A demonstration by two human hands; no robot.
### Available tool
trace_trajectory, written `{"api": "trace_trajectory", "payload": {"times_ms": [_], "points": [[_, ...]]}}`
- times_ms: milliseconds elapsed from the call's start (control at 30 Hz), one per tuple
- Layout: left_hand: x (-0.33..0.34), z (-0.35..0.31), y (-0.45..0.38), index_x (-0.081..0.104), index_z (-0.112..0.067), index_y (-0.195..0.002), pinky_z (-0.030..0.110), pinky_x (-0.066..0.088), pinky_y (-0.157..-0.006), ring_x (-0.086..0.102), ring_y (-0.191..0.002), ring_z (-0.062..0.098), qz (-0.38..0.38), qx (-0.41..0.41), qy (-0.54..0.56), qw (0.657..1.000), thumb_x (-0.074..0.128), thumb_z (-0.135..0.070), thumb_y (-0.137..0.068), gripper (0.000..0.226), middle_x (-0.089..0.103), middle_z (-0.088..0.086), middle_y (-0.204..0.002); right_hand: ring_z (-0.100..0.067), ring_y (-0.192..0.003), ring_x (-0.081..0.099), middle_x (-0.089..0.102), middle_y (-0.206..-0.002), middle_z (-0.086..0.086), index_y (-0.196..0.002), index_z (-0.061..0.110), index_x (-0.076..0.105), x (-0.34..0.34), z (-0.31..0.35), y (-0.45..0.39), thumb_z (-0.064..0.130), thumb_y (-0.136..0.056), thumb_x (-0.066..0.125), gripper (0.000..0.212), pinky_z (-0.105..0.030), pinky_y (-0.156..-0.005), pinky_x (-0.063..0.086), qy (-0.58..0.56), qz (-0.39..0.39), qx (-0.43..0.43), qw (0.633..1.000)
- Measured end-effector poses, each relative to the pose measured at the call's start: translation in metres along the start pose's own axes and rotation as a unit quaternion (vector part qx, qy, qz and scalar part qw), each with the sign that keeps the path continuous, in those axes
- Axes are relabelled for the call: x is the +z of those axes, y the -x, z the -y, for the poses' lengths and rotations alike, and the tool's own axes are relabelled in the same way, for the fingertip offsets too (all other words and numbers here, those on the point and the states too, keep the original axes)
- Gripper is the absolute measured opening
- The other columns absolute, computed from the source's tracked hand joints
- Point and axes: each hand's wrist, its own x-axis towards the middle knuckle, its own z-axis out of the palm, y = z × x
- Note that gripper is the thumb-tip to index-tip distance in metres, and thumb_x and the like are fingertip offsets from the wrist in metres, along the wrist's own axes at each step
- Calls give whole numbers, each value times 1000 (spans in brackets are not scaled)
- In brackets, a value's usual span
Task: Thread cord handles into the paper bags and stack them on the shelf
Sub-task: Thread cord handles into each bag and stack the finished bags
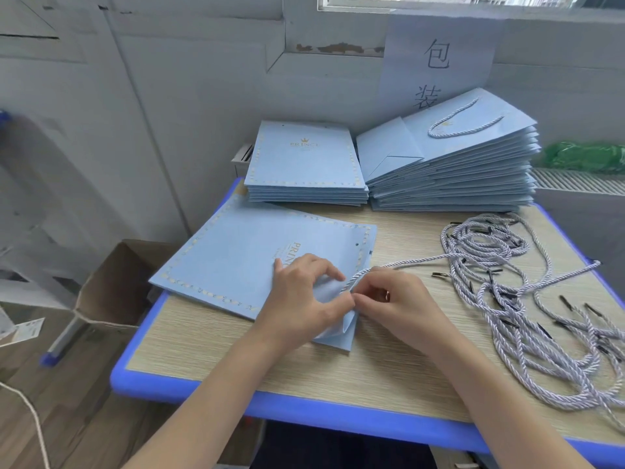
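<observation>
A flat light-blue paper bag (236, 262) with a gold border lies on the table in front of me. My left hand (301, 292) pinches up the bag's top edge near a punched hole. My right hand (389, 299) pinches the end of a pale twisted cord (416, 260) against that lifted edge. The cord runs off to the right into a loose heap of cords (527, 299) with dark metal tips. The cord's tip is hidden between my fingers.
Two piles stand at the table's back: flat bags without handles (304, 164) and bags with cord handles (453, 164). The table (304, 363) has a blue rim. An open cardboard box (115, 286) sits on the floor to the left.
</observation>
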Motion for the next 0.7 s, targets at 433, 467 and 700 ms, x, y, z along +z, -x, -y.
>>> {"api": "trace_trajectory", "payload": {"times_ms": [433,467,700], "points": [[-18,16,-11,47,-32,-133,28,16,-105,30,-126,9,68,-28,-215,974,25,-81,-65,86,41,-10,-131,-19,-78,49,46,-69,9,-66,21,54,-28,-25,3,19,-84,54,18,-32,-68,36,167,-101,117,974],[-19,16,-17,49,-32,-132,28,20,-101,32,-123,11,63,-28,-217,974,35,-76,-76,72,42,-9,-125,-19,-77,49,47,-68,9,-64,22,53,-28,-24,4,20,-83,54,19,-33,-68,37,167,-102,116,974],[-11,10,-40,48,-22,-135,24,19,-105,31,-132,14,67,0,-179,982,53,-47,-91,50,42,-2,-140,-7,-68,47,50,-86,11,-97,31,62,-20,-27,4,28,-85,62,12,-31,-68,43,139,-119,40,982]]}}
